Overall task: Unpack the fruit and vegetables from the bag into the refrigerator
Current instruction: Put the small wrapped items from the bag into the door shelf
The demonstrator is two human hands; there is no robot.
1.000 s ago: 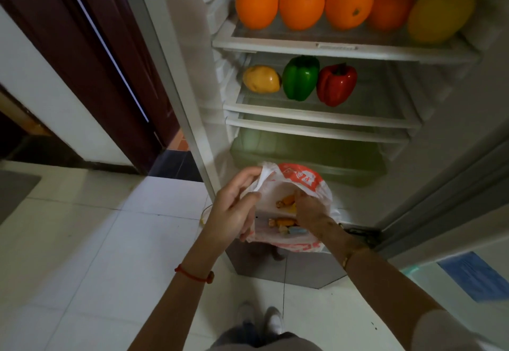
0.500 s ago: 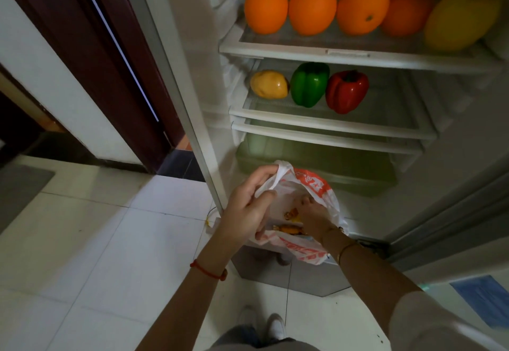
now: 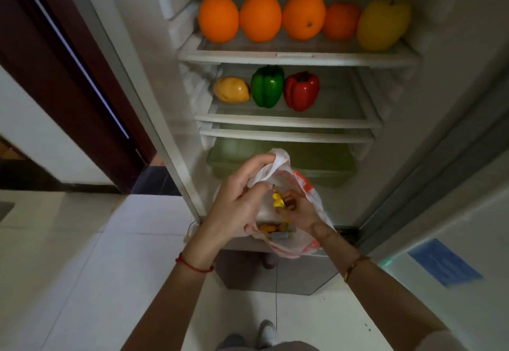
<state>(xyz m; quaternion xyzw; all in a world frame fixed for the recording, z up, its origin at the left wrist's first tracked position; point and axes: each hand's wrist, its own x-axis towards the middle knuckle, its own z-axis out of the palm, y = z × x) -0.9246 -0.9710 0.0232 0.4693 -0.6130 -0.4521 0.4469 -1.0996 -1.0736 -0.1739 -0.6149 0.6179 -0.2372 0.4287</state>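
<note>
since 0.5 s ago the right hand (image 3: 298,210) has lifted a small yellow item (image 3: 278,201) up toward the mouth of the bag (image 3: 308,199), where before it was deeper inside.

at far left a dark red door (image 3: 68,80) stands beside the open refrigerator (image 3: 454,102). the left hand (image 3: 238,204), a red string bracelet (image 3: 192,265) on its wrist, is clenched on the bag's white rim, holding it open in front of the green drawer (image 3: 316,163). the right hand, inside the bag, is grasping the yellow item; what it is cannot be told. more small orange and grey pieces lie in the bottom of the bag.

on the top shelf (image 3: 297,56), left to right, sit 4 oranges (image 3: 260,17) and 1 yellow apple (image 3: 382,23). on the shelf below sit a mango (image 3: 231,89), a green pepper (image 3: 267,86) and a red pepper (image 3: 301,90), close together. a gold bracelet (image 3: 354,266) circles the right wrist, and a blue sheet (image 3: 443,262) lies at far right.
</note>
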